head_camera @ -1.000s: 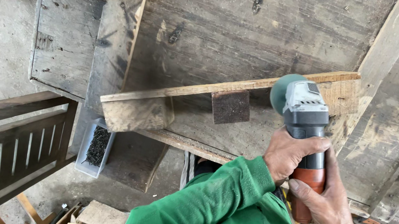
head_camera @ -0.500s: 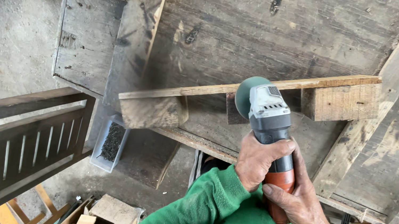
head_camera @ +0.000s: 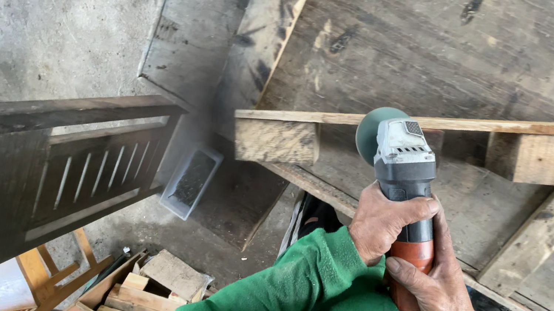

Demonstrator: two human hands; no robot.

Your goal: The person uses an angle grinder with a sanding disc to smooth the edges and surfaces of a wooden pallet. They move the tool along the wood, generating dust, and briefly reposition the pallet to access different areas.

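Note:
Both of my hands grip an angle grinder (head_camera: 402, 170) with a grey head, black body and orange rear. My left hand (head_camera: 386, 222) wraps the black body near the front. My right hand (head_camera: 439, 284) holds the orange rear handle. The green disc guard (head_camera: 370, 128) presses against the edge of a thin wooden plank (head_camera: 447, 124), part of a pallet-like frame with wooden blocks (head_camera: 276, 140) under it. My sleeves are green.
A dark slatted wooden panel (head_camera: 57, 171) stands at the left. A small clear tray of screws (head_camera: 192, 180) lies on the floor. Wood offcuts (head_camera: 150, 288) are piled below. Large weathered boards (head_camera: 459, 51) lean behind the frame. Concrete floor (head_camera: 52, 20) at upper left.
The grinder and both hands have shifted left along the plank's edge, from near the right block toward the middle. My view has moved with them.

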